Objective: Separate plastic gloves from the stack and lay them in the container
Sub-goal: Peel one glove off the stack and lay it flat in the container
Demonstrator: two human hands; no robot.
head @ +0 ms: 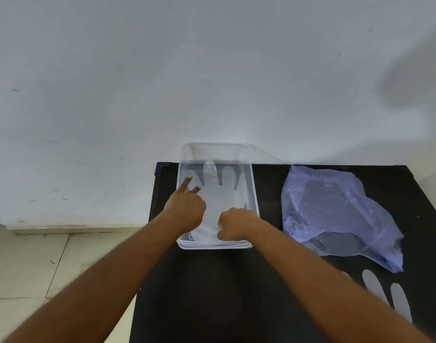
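A clear plastic container (254, 194) stands on the black table, with a translucent plastic glove (217, 194) lying flat inside, fingers pointing away from me. My left hand (184, 209) rests in the container's left side, two fingers stretched out and pressing on the glove's finger part. My right hand (236, 225) is curled at the near end, on the glove's cuff; whether it pinches the cuff I cannot tell. More gloves of the stack (385, 295) show at the lower right, partly hidden by my right forearm.
A crumpled bluish plastic bag (335, 219) lies on the black table (212, 293) to the right of the container. The container's clear lid (212, 151) leans against the white wall behind. A tiled floor lies to the left of the table.
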